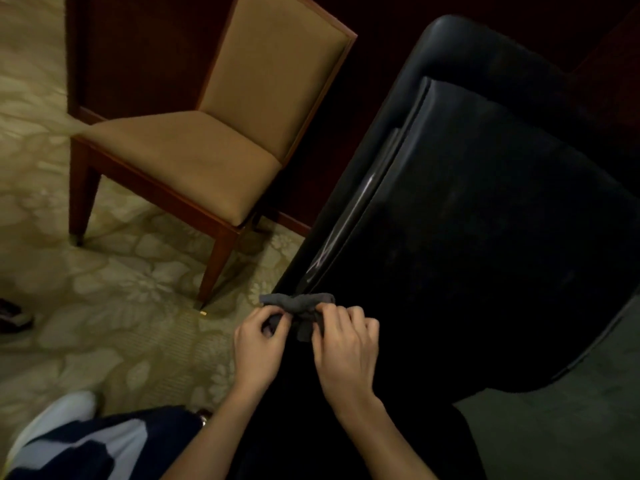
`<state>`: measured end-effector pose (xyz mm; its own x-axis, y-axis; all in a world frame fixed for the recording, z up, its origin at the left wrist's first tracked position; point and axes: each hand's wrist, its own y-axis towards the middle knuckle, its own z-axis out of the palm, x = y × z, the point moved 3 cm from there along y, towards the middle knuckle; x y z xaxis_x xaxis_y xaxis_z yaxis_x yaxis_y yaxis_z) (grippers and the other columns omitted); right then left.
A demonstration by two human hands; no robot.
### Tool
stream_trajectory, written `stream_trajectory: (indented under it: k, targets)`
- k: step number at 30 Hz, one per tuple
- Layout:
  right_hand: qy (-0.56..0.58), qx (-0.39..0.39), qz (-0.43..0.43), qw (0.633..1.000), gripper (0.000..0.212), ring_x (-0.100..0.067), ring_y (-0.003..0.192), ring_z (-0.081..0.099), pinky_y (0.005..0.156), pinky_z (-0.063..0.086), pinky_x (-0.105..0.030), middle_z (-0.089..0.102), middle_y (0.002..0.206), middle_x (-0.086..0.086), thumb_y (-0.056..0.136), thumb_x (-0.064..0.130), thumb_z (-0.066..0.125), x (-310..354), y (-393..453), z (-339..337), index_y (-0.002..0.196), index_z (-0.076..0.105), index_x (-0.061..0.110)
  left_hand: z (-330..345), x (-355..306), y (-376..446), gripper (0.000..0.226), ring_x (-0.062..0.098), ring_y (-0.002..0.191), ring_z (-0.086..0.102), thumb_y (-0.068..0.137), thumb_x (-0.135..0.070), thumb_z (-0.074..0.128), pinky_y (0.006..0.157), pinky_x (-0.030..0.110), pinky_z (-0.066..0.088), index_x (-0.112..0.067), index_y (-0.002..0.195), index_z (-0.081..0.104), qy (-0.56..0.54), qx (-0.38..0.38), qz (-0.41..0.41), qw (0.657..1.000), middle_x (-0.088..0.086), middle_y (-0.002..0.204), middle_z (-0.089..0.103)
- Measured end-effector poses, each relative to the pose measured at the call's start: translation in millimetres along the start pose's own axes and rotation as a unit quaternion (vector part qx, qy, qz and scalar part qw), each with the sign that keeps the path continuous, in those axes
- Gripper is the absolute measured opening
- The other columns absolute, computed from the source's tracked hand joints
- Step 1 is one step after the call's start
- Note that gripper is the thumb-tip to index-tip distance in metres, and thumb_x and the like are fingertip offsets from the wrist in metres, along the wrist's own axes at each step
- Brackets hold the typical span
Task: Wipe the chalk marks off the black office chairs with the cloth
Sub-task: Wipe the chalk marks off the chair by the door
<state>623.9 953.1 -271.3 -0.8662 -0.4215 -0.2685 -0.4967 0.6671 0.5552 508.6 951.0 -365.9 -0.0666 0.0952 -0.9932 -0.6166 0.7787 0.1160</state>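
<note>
At the near edge, a dark-and-white garment (79, 441) covers the person's body at lower left. Both forearms extend forward to the centre. The left hand (258, 344) curls its fingers around the left end of the grey cloth (299, 308); the right hand (346, 344) pinches the right end, fingers bent over the fabric. The cloth is bunched between the two hands, just at the near left corner of the black office chair (485, 237). Pale chalk marks (346, 223) run along the chair's left edge seam, beyond the cloth. To the far left, a tan upholstered wooden chair (207, 140) stands on patterned carpet (104, 289).
</note>
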Motion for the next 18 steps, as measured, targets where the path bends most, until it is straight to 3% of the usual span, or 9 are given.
stream_trajectory:
  k: [4,7,9,12,14,18]
  targets:
    - [0.028,0.005,0.024,0.999,0.021,-0.022,0.072,0.056,0.059,0.044,-0.034,0.062,0.076,0.003,0.078,0.024,0.079,14,-2,13,0.092,0.065,0.019,6,10,17,0.008,0.016,0.080,0.066,0.092,-0.012,0.068,0.076,0.035,0.054,-0.015,0.098,0.072,-0.021,0.011,-0.055,0.998,0.002,0.089,0.070]
    - [0.103,0.003,0.079,0.992,0.017,-0.019,0.064,0.062,0.049,0.045,-0.030,0.064,0.079,0.002,0.083,0.022,0.076,19,-2,17,0.093,0.063,0.019,9,5,28,0.009,0.006,0.073,0.061,0.093,-0.009,0.065,0.065,0.012,0.045,-0.009,0.101,0.070,-0.002,0.019,-0.040,0.999,0.006,0.091,0.069]
    - [0.146,-0.012,0.097,0.984,0.013,-0.019,0.061,0.063,0.046,0.046,-0.030,0.064,0.085,0.002,0.087,0.019,0.071,18,-7,17,0.096,0.062,0.017,12,0,24,0.007,-0.002,0.069,0.059,0.094,-0.006,0.062,0.060,0.004,0.042,-0.009,0.100,0.065,-0.009,0.030,-0.046,0.998,0.003,0.088,0.066]
    - [0.177,-0.048,0.102,0.978,0.009,-0.018,0.066,0.064,0.050,0.050,-0.031,0.065,0.091,0.002,0.090,0.018,0.062,9,-6,13,0.099,0.063,0.017,26,-2,10,0.012,0.001,0.064,0.063,0.094,0.001,0.058,0.060,0.010,0.046,-0.010,0.092,0.059,-0.107,0.058,-0.124,0.985,0.001,0.076,0.066]
    - [0.171,-0.063,0.100,0.978,0.013,-0.018,0.066,0.064,0.050,0.051,-0.032,0.065,0.091,0.003,0.088,0.019,0.062,3,0,6,0.100,0.066,0.017,32,-2,4,0.017,0.011,0.070,0.065,0.093,0.005,0.058,0.063,0.018,0.050,-0.011,0.088,0.061,-0.193,0.036,-0.177,0.964,0.003,0.074,0.068]
    - [0.193,-0.125,0.091,0.969,0.014,-0.017,0.075,0.063,0.062,0.050,-0.030,0.066,0.093,-0.003,0.088,0.015,0.063,-11,17,-25,0.100,0.068,0.012,34,-32,0,0.013,0.003,0.062,0.064,0.090,0.003,0.066,0.061,0.016,0.049,-0.008,0.082,0.065,-0.243,-0.013,-0.135,0.961,-0.003,0.067,0.068]
